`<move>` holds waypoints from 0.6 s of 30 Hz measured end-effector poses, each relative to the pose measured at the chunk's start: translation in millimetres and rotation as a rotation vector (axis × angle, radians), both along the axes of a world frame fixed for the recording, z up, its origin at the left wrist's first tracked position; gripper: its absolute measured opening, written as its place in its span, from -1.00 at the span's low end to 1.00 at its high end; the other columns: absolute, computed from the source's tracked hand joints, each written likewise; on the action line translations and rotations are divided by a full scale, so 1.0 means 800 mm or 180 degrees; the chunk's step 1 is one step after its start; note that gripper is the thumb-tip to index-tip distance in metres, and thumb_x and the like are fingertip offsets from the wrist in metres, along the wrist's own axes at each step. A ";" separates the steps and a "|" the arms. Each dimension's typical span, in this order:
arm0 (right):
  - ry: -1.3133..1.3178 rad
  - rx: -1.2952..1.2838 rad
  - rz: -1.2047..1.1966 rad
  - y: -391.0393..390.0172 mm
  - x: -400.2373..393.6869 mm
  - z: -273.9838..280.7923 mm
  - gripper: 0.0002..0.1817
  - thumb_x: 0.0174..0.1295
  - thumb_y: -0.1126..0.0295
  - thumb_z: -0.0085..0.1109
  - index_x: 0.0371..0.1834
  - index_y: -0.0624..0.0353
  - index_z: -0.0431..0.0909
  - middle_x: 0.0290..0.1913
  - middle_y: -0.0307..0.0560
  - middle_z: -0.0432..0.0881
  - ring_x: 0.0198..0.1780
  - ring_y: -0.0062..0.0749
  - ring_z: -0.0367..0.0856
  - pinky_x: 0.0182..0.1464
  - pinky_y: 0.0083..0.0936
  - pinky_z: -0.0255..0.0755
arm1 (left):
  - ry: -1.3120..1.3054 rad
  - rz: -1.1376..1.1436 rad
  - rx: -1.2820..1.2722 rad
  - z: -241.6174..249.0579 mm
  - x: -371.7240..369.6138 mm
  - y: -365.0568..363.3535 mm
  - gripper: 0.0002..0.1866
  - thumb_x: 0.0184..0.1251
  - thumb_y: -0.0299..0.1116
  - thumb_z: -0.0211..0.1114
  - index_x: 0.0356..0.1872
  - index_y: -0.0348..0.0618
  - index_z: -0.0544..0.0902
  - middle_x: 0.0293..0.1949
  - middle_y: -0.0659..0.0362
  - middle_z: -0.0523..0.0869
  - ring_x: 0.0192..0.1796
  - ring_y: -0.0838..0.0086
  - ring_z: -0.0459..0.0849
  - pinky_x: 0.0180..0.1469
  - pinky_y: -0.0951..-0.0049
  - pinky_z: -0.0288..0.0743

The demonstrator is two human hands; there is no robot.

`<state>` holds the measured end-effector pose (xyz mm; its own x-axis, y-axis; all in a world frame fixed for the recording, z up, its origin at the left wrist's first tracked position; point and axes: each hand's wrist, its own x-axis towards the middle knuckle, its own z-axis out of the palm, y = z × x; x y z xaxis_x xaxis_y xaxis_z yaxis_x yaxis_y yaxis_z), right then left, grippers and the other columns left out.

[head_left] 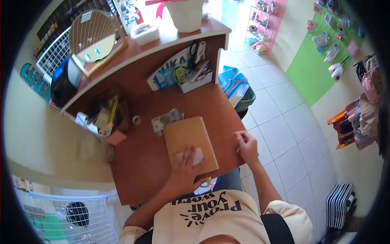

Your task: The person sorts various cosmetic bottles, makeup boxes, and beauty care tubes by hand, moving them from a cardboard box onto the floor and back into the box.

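At far left, a round framed mirror (92, 38) was seen propped on the raised ledge (162, 40) of a reddish-brown wooden desk (142, 162). Below it, a small pink block (117, 138) was seen by the desk's left edge, then a small white ring-shaped roll (136, 120). Grey printed paper notes (164, 119) were spread just beside the far left corner of a closed tan rectangular notebook (187, 132); any overlap was unclear. The notebook lay flat near the desk's front edge. The left hand (185, 168) was laid over its near part, palm down, fingers spread, nothing gripped; a pale paper slip (198, 156) was partly covered by the fingers. Judged as a steadying step; any lifting of the cover would have called for the palm to be raised and an edge freed. Farther back, a white open box (197, 84) was filled with tools. At right, the right hand (248, 147) was held by the desk's right edge, fingers loosely curled; whether anything was pinched could not be told.
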<state>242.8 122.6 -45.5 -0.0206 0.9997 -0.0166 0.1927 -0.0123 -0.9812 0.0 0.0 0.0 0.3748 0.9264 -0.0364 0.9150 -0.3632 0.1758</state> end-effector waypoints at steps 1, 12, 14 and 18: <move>-0.0029 0.0000 0.0024 -0.022 0.000 0.000 -0.79 0.37 0.36 0.11 -0.23 0.31 0.62 -0.57 -0.25 0.55 -0.66 -0.73 0.42 -0.62 -0.70 0.28 | -0.0200 -0.0083 -0.0130 0.007 0.005 -0.012 -0.16 0.19 0.20 0.26 0.45 0.10 0.24 0.52 -0.10 -0.06 0.55 -0.08 -0.18 0.41 -0.37 -0.34; 0.1080 -0.0486 0.0396 0.023 0.067 0.062 -0.71 0.42 0.25 0.06 0.03 0.21 0.54 -0.10 -0.15 0.64 -0.07 -0.60 0.58 -0.07 -0.63 0.46 | -0.1862 -0.0006 -0.0498 0.113 0.132 0.148 -0.55 0.44 -0.17 0.13 0.24 -0.17 0.46 0.30 -0.09 0.43 0.37 0.07 0.38 0.39 0.01 0.16; 0.1290 -0.0733 0.0296 0.027 0.104 0.085 -0.70 0.42 0.21 0.06 0.04 0.18 0.54 -0.05 -0.16 0.64 0.02 -0.58 0.56 0.04 -0.57 0.43 | -0.2708 0.0341 -0.0540 0.122 0.161 0.171 -0.62 0.47 -0.22 0.08 0.17 -0.22 0.51 0.17 -0.07 0.54 0.27 0.14 0.49 0.31 0.17 0.27; 0.1085 -0.0769 0.0198 0.044 0.196 0.135 -0.67 0.44 0.16 0.03 0.03 0.16 0.55 -0.03 -0.21 0.65 0.03 -0.55 0.58 0.03 -0.51 0.44 | -0.3304 0.0656 -0.0403 0.156 0.229 0.204 -0.68 0.52 -0.26 0.03 0.07 -0.26 0.58 -0.01 -0.01 0.65 0.09 0.30 0.62 0.15 0.39 0.42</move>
